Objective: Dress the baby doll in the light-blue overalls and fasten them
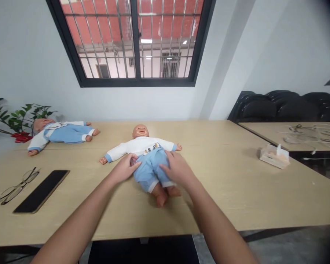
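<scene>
Now left hand [124,168] and right hand [180,169] touch the doll [139,146] short of the surface's [236,183] front edge, grip closure unclear; probably soft, light, best held hip-level.

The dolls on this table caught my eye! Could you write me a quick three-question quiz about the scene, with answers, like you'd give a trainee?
1. True or false: the left hand and the right hand both touch the trousers of the nearer doll.
2. Which thing lies right beside the glasses? (a) tissue box (b) phone (c) window
3. Fill in the blank: the farther doll lies on the table with its head towards the ____.

Key: 1. True. 2. b. 3. Plant.
</scene>
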{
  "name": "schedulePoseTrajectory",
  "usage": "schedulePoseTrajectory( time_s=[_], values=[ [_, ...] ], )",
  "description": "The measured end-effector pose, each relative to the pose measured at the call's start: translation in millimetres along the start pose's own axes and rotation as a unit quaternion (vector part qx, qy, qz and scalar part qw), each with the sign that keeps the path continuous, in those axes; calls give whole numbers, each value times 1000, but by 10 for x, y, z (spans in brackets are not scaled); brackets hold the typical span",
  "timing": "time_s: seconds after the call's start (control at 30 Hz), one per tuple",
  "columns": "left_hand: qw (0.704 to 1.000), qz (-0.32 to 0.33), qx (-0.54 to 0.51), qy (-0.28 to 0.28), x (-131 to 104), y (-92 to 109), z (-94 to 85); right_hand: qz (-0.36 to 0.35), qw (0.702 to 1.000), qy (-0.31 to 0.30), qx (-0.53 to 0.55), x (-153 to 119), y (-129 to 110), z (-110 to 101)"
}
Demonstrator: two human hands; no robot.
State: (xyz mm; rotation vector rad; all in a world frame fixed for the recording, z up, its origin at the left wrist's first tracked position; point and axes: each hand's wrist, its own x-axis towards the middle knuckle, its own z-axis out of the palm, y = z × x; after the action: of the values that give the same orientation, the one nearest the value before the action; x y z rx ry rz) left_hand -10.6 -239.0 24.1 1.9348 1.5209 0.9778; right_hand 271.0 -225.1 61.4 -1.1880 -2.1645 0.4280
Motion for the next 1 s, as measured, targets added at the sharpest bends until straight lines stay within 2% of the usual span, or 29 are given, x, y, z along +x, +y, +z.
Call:
schedulePoseTrajectory(
  time_s=[0.03, 0.13, 0.2, 0.23, 0.3, 0.37, 0.47, 0.53, 0.6, 0.67, 0.73, 0.83, 1.0],
  values=[
    [999, -20, -28, -14, -69, -46, 10, -10, 1000, 12, -17, -174, -113, 31],
    [991, -49, -95, -86, -278, -101, 54, -65, 996, -58, 35, -750, -374, 198],
    [979, -42, -155, -123, -370, -86, 87, -55, 996, -65, 26, -1055, -438, 354],
    [973, -34, -191, -124, -395, -74, 103, -43, 997, -55, 12, -1157, -438, 433],
    [962, -16, -257, -94, -407, -56, 130, -10, 999, -24, -20, -1250, -397, 562],
    [953, -6, -301, -46, -390, -62, 145, 16, 999, -4, -36, -1226, -346, 624],
    [947, -10, -321, -24, -362, -124, 136, 41, 999, 17, -6, -1099, -321, 568],
    [962, -13, -268, -53, -357, -189, 116, 63, 996, 53, 38, -1020, -344, 460],
    [987, 3, -141, -81, -352, -253, 105, 82, 988, 105, 73, -963, -379, 334],
    [997, 23, -14, -78, -329, -301, 117, 92, 980, 145, 98, -928, -414, 219],
    [996, 26, 56, -57, -279, -329, 147, 98, 976, 152, 117, -916, -447, 136],
    [995, -4, 96, -19, -155, -349, 182, 98, 978, 140, 117, -972, -494, 86],
    [979, -99, 170, 61, 39, -385, 142, 71, 981, 166, 69, -1362, -491, 122]
  ],
)
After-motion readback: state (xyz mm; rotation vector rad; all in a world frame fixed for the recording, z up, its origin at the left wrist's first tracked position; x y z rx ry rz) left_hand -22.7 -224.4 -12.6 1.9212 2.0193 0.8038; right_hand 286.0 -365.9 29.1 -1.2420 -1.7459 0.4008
